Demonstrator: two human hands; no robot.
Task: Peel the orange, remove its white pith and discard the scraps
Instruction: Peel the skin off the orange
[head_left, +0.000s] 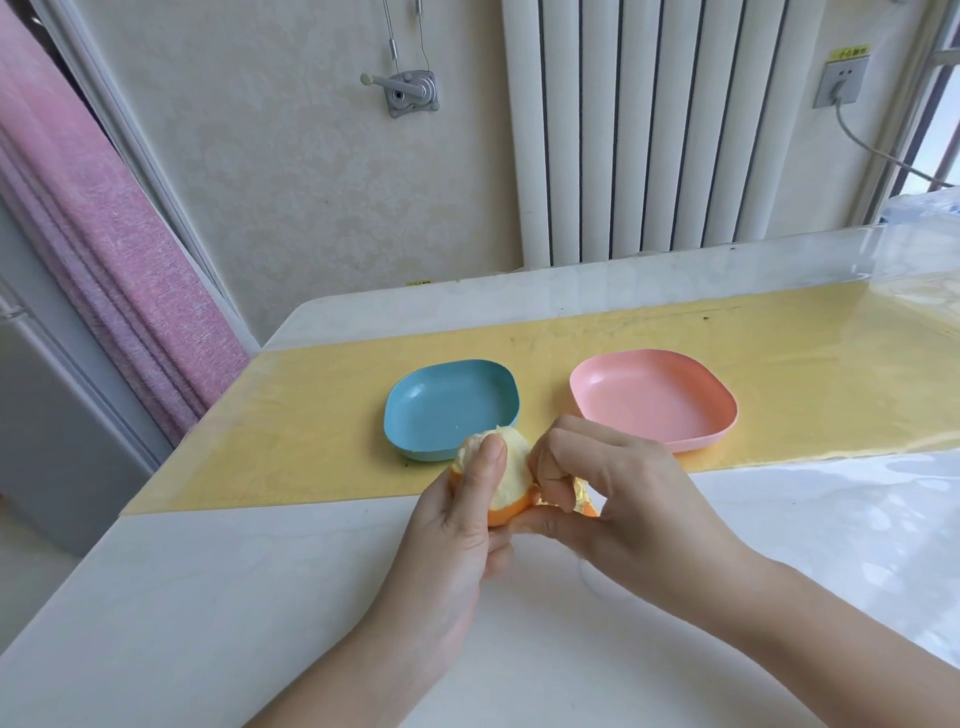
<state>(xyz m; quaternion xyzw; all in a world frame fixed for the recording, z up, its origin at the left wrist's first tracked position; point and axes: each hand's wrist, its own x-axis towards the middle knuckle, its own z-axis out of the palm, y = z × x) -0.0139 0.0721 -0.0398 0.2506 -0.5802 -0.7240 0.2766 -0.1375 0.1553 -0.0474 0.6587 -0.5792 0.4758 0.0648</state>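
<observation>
Grip, right: right hand (613, 483) curled tight, thumb and fingers pinching a flap of peel (582, 501) and nothing else.
Grip, left: left hand (457, 525) wrapped round the orange (506, 475) from below, thumb laid up across the bared white top. A firm cradle.
Orange: up in the air between the two hands, touching both, over the near edge of the yellow mat (311, 415). The upper part is stripped to pith, and orange skin shows only round the bottom.
Peel: seems to join at the fruit's lower right and hangs off toward the right, pale side showing. How much skin still holds is hidden behind the fingers.
Key relation: the fruit lies just left of the pulling grip, and the flap's length runs roughly left to right. The pull likely wants to go rightward and down, away from the left thumb. The right hand is on the peel; the left only steadies.
Stage: peeling looks well along, the last skin coming off, with the pith still to pick.
Plates: blue plate (447, 410) just beyond the orange, pink plate (654, 405) beyond the right hand, side by side on the mat. Pink is nearer the peel-holding hand.
Tabletop (260, 597): pale and glossy under both forearms.
Risk: the flap may tear short and leave a patch of skin.
</observation>
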